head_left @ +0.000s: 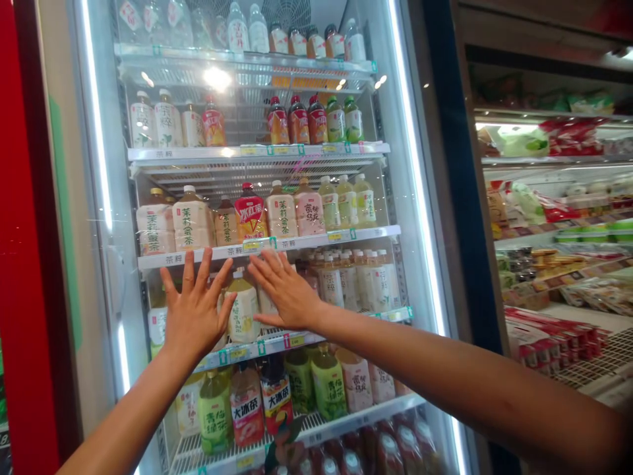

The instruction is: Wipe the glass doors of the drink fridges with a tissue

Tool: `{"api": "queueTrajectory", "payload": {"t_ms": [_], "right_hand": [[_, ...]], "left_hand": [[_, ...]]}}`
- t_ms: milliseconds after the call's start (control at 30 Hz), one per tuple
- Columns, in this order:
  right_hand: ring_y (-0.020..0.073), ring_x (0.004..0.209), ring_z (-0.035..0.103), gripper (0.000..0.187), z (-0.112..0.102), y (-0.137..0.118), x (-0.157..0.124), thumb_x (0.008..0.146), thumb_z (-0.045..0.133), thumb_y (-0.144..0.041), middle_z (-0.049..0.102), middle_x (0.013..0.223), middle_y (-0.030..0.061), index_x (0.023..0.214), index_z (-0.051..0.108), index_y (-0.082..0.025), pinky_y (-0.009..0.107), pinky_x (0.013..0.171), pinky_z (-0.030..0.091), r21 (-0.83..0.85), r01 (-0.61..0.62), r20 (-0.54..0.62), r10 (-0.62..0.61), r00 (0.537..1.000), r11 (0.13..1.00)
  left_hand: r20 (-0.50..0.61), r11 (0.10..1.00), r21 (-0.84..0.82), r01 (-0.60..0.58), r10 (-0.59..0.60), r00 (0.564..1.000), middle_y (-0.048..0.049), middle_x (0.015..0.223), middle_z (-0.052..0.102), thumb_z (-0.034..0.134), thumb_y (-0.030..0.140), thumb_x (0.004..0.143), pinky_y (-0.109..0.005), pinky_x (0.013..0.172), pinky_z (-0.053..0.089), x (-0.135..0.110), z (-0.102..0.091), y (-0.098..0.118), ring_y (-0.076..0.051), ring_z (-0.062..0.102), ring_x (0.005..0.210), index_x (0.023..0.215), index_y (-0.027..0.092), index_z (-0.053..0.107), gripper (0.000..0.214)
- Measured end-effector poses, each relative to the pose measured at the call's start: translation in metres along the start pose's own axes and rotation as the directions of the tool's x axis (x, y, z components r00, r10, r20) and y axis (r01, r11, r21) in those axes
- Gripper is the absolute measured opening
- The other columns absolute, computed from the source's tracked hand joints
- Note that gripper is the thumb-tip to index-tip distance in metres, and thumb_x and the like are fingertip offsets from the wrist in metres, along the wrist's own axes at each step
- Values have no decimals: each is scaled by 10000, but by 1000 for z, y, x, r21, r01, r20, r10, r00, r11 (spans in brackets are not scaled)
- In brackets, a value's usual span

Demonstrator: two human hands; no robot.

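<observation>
My left hand [195, 307] is raised with its fingers spread, in front of a glass-fronted drinks fridge [264, 243]. To its right, my right hand [284, 290] is stretched out too, fingers apart and tilted toward the left. Neither hand holds anything. Both palms face the glass; whether they touch it I cannot tell. Between them, behind the glass, a large bottle of pale yellow drink [242, 310] shows on its shelf. Above the fingertips, a red-labelled tea bottle [250, 214] stands among several other bottles. My right hand partly covers bottles on the shelf behind it.
Green tea bottles [215, 409] and other drinks fill the lower shelves. Lit strips run down both sides of the fridge, beside a dark frame [457, 198]. At the right, an open chiller shelf [558, 231] carries packaged food. A red panel [30, 264] borders the left.
</observation>
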State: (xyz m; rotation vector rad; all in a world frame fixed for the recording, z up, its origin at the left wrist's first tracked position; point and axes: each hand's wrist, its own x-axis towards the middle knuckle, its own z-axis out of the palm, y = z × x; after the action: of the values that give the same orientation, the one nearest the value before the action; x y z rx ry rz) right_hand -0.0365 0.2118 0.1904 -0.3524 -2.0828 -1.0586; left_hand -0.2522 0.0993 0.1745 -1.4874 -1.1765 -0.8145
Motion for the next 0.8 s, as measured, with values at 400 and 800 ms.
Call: {"api": "queueTrajectory", "payload": {"t_ms": [400, 800], "right_hand": [[348, 1606, -105, 1107, -1, 24, -38, 957, 446, -726, 89, 1741, 164, 1641, -134, -77, 607, 1301, 122, -23, -20, -10, 19, 1000, 1000], [334, 1609, -83, 1070, -22, 111, -140, 967, 416, -729, -63, 1747, 90, 1617, -249, -200, 627, 1297, 156, -79, -188, 22, 190, 982, 979]], "left_hand": [[-7, 998, 1, -67, 67, 998, -39, 1754, 62, 517, 471, 998, -695, 1261, -73, 15, 19, 31, -308, -24, 1626, 1638, 415, 59, 788], [-42, 982, -12, -190, 189, 981, -42, 1754, 62, 507, 485, 997, -665, 1273, -84, 54, 58, 109, -294, -45, 1626, 1646, 373, 105, 772]]}}
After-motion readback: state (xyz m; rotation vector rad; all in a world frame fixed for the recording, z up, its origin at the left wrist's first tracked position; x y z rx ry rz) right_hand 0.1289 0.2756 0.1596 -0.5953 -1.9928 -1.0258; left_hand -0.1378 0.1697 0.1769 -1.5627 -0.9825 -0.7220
